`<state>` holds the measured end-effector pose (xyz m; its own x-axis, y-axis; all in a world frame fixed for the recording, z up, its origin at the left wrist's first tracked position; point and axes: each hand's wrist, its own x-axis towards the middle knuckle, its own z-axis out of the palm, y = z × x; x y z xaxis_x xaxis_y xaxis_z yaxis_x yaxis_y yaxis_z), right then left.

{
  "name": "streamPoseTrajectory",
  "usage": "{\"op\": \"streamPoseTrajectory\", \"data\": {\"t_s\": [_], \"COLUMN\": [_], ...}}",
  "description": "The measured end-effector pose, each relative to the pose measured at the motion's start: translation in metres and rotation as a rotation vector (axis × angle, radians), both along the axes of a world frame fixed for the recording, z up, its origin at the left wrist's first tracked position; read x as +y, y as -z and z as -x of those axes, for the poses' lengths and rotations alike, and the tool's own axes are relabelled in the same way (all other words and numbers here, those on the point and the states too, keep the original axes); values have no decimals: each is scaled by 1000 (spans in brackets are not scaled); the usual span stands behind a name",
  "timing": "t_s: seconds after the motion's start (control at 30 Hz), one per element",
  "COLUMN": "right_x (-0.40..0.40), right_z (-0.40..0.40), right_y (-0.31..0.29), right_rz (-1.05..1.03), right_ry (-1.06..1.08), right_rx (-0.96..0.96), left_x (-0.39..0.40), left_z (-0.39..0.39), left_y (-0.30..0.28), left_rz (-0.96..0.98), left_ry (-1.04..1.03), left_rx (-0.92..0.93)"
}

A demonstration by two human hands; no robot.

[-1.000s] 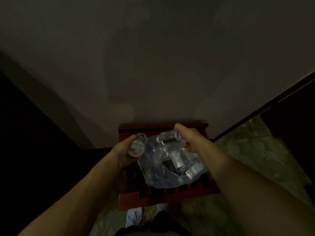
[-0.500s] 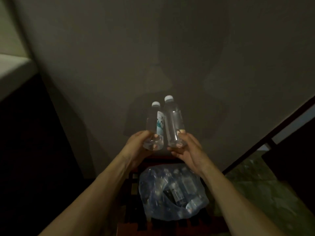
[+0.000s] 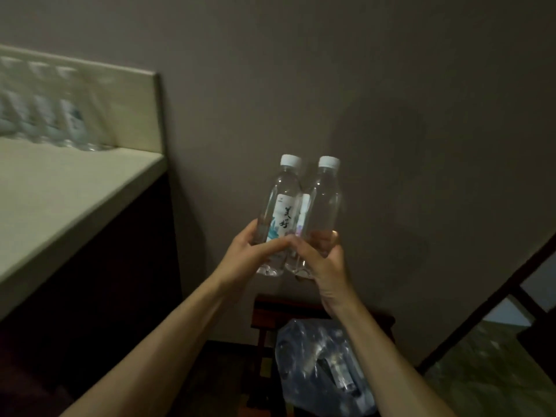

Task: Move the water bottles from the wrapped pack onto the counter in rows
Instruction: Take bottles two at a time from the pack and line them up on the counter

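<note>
Two clear water bottles with white caps stand upright side by side in front of the grey wall. My left hand grips the lower part of the left bottle, which has a white label. My right hand grips the base of the right bottle. The torn, wrapped pack lies below on a dark red wooden stand, with more bottles dimly visible inside. On the pale counter at the left, a blurred row of bottles stands against the backsplash.
The counter sits on a dark cabinet to the left of the stand. A grey wall fills the background. A dark door frame and patterned floor lie at the right.
Both hands lifted one bottle each out of the pack and raised them. The view has swung left, bringing the counter and its row of bottles into sight.
</note>
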<state>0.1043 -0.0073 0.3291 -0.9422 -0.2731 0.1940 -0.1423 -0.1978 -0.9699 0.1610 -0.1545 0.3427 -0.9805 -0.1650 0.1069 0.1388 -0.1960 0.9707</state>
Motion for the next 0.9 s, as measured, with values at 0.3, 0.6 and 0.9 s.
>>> {"op": "streamPoseTrajectory", "data": {"t_s": [0.3, 0.6, 0.9], "right_x": [-77, -237, -319], "right_z": [-27, -57, -72], "right_y": [-45, -52, -58], "right_rz": [-73, -152, -132], "right_ry": [-220, -64, -159], "right_rx": [113, 165, 125], "left_x": [-102, -251, -337], "left_z": [-47, -77, -88], "left_y": [-46, -54, -58], "left_rz": [204, 309, 356], "left_ry": [-55, -161, -249], "left_rx": [143, 139, 57]}}
